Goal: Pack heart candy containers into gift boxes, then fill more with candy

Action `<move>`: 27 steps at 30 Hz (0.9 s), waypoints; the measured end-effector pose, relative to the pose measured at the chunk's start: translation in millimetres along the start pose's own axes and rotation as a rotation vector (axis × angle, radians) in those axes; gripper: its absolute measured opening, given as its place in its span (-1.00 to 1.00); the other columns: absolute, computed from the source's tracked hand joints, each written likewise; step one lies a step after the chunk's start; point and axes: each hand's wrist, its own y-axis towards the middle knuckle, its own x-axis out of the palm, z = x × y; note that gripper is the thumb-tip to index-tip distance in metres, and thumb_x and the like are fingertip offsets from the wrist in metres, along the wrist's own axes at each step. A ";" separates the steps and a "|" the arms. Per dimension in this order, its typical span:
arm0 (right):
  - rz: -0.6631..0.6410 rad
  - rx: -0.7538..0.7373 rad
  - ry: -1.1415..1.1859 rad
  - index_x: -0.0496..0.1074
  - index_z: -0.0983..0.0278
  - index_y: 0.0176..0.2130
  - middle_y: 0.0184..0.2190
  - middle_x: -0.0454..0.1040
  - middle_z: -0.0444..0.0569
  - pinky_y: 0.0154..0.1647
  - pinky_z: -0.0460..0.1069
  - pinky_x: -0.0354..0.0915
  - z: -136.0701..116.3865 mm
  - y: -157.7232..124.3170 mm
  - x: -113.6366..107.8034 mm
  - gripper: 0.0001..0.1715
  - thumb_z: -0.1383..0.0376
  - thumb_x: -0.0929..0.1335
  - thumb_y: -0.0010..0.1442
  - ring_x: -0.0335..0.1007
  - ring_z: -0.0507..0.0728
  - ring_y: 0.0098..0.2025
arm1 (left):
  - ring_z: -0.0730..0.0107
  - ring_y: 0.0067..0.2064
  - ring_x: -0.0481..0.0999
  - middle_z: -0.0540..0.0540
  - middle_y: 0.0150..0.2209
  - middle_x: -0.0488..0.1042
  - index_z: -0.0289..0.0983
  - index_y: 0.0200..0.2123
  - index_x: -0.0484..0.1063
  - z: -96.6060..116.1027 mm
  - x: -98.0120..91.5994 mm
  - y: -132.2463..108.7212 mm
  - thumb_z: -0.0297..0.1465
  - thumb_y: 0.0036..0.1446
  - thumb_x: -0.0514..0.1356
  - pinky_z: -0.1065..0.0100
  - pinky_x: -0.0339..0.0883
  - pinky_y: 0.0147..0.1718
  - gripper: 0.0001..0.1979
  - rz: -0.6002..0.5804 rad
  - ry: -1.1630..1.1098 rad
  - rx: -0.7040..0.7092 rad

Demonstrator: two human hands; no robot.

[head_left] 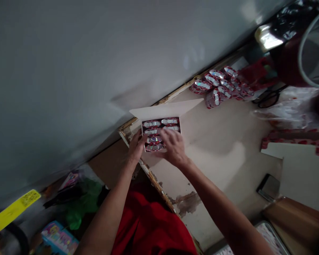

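A small white cardboard box stands on the tabletop near its edge, its wide lid flap raised at the back. Inside, red packets with shiny silver ends stand in two columns. My left hand grips the box's left side, with fingers along the wall. Over the right column, my right hand is spread, its fingertips touching or just above the packets; motion blurs them. It covers several packets on that side. Nothing shows in its grasp.
More red and silver packets stand grouped against the wall. A dark phone, an opened white carton, eyeglasses and a dark cylindrical container sit to the right. The table's chipped edge runs past my red clothing.
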 end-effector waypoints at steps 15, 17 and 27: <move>0.137 0.895 -0.125 0.34 0.21 0.31 -0.16 0.66 0.08 -0.33 -0.01 0.22 35.5 -126.2 -29.0 -0.49 0.28 0.20 0.44 0.56 0.24 -0.25 | -0.01 -0.09 0.63 -0.33 -0.18 0.61 -0.34 0.04 0.51 18.2 87.0 0.3 -0.30 0.43 -0.03 0.13 0.39 0.03 -0.62 -0.246 0.804 0.442; 0.187 1.009 -0.130 0.36 0.25 0.29 -0.19 0.66 0.09 -0.32 -0.01 0.22 39.8 -172.1 -37.5 -0.49 0.30 0.19 0.43 0.56 0.24 -0.26 | 0.02 -0.14 0.64 -0.32 -0.23 0.61 -0.32 -0.02 0.52 18.9 127.2 -13.0 -0.29 0.43 -0.03 0.14 0.40 -0.02 -0.63 -0.357 0.785 0.504; 0.664 1.108 0.203 0.13 0.20 0.49 0.08 0.58 0.10 0.04 0.09 0.41 94.1 -306.5 -7.8 -0.31 0.10 0.11 0.49 0.54 0.25 0.04 | -0.03 0.19 0.54 -0.35 0.08 0.58 -0.30 0.30 0.39 -21.3 218.9 -73.7 -0.04 0.41 0.07 0.03 0.32 0.25 -0.41 -0.440 0.513 0.595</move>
